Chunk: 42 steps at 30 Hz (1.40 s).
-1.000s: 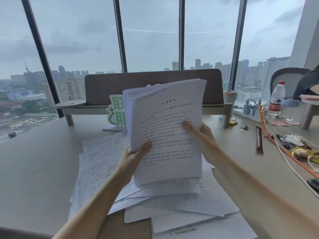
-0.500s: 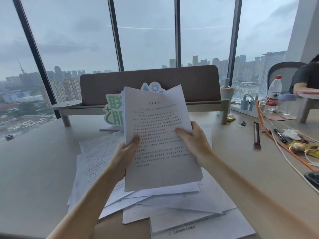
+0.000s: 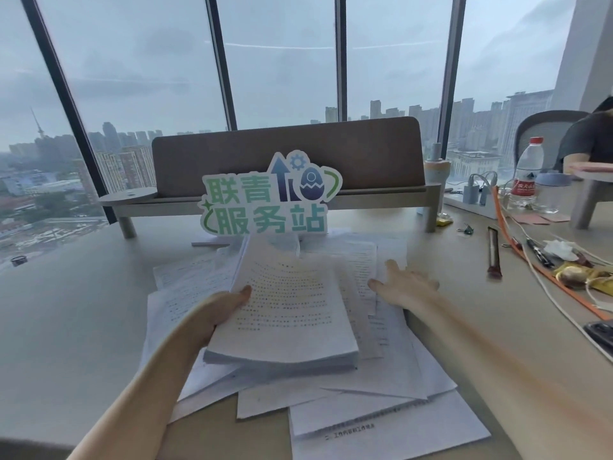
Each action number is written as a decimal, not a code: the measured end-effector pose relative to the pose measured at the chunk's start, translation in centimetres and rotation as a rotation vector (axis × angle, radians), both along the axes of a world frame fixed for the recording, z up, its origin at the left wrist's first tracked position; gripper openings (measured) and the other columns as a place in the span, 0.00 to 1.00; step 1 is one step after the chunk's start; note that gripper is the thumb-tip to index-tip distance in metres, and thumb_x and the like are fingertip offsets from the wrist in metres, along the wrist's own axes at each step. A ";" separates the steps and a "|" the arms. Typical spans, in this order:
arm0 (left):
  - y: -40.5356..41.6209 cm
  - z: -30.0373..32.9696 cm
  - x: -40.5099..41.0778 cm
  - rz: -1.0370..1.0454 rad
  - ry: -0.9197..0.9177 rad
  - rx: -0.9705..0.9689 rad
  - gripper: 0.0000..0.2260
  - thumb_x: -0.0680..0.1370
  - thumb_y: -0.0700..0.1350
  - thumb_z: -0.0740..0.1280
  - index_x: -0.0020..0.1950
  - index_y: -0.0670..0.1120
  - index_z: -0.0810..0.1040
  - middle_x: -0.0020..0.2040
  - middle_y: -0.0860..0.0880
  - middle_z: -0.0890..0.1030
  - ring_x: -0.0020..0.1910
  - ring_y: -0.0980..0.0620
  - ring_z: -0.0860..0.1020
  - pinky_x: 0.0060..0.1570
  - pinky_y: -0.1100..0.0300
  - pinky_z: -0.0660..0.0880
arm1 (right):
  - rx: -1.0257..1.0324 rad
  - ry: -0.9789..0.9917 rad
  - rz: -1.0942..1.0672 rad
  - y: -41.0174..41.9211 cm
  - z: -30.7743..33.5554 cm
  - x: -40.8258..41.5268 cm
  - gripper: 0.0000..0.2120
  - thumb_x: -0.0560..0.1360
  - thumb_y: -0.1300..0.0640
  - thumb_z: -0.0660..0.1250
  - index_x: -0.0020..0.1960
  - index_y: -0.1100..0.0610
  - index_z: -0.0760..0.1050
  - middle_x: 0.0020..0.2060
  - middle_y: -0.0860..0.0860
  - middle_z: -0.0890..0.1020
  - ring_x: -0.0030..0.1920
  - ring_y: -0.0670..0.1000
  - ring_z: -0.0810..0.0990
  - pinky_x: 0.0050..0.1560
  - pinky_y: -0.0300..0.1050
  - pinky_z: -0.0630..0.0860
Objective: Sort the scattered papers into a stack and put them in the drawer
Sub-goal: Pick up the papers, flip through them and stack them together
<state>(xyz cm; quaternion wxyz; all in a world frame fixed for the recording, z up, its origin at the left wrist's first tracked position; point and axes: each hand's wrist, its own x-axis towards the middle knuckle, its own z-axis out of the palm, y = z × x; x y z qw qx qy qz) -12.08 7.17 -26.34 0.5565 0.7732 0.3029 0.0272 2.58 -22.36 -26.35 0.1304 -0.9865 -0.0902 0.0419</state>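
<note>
Head view: the left hand (image 3: 229, 305) grips the left edge of a thick stack of papers (image 3: 288, 313), thumb on top, lying over loose sheets (image 3: 365, 413) scattered on the desk (image 3: 66, 310). Just right of the stack, the right hand (image 3: 403, 285) rests with fingers spread on the sheets, grasping nothing. Behind the stack stands a green sign (image 3: 265, 200).

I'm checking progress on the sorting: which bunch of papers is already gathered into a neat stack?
The thick stack gripped by the left hand, lying atop the pile. Its edges are aligned; the loose sheets under and around it are fanned out at different angles.
</note>
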 end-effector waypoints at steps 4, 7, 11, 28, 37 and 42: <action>-0.8 -0.5 0.2 -0.008 -0.014 0.003 0.14 0.81 0.52 0.66 0.56 0.41 0.80 0.47 0.41 0.85 0.43 0.42 0.85 0.38 0.53 0.82 | 0.427 0.088 -0.024 0.5 0.5 0.4 0.35 0.79 0.41 0.64 0.79 0.52 0.54 0.73 0.58 0.69 0.72 0.62 0.68 0.66 0.50 0.68; -1.1 -0.6 0.2 -0.015 -0.014 0.013 0.14 0.80 0.52 0.66 0.56 0.42 0.80 0.48 0.41 0.85 0.45 0.41 0.85 0.46 0.47 0.82 | 0.464 0.061 -0.137 0.0 0.1 0.8 0.35 0.77 0.42 0.66 0.78 0.51 0.55 0.72 0.61 0.68 0.72 0.63 0.64 0.66 0.52 0.67; -1.3 -0.4 0.2 -0.033 -0.009 -0.005 0.14 0.80 0.52 0.66 0.56 0.42 0.79 0.49 0.40 0.85 0.47 0.40 0.85 0.50 0.44 0.82 | 0.467 0.052 -0.141 -0.4 -0.3 0.8 0.37 0.76 0.44 0.68 0.78 0.52 0.56 0.72 0.61 0.67 0.72 0.63 0.65 0.64 0.53 0.69; -2.7 -0.5 0.9 -0.069 -0.019 -0.060 0.14 0.80 0.51 0.67 0.58 0.42 0.79 0.49 0.41 0.85 0.46 0.42 0.85 0.40 0.52 0.82 | 0.810 0.011 -0.144 0.3 -0.3 0.5 0.32 0.76 0.53 0.70 0.76 0.54 0.61 0.72 0.59 0.66 0.63 0.59 0.72 0.56 0.45 0.68; -2.6 -0.8 0.9 -0.068 -0.033 -0.073 0.14 0.80 0.51 0.67 0.59 0.42 0.79 0.49 0.41 0.86 0.45 0.42 0.85 0.39 0.52 0.82 | 1.109 0.096 -0.262 -0.6 -0.5 1.2 0.35 0.75 0.60 0.72 0.77 0.57 0.60 0.65 0.56 0.75 0.58 0.55 0.75 0.55 0.47 0.75; -2.7 -0.8 0.8 -0.066 -0.043 -0.081 0.14 0.80 0.51 0.68 0.59 0.43 0.79 0.49 0.42 0.86 0.45 0.42 0.85 0.37 0.52 0.82 | 0.906 -0.018 -0.186 -0.4 -0.5 1.3 0.29 0.77 0.55 0.68 0.75 0.56 0.62 0.68 0.58 0.73 0.54 0.55 0.73 0.50 0.44 0.69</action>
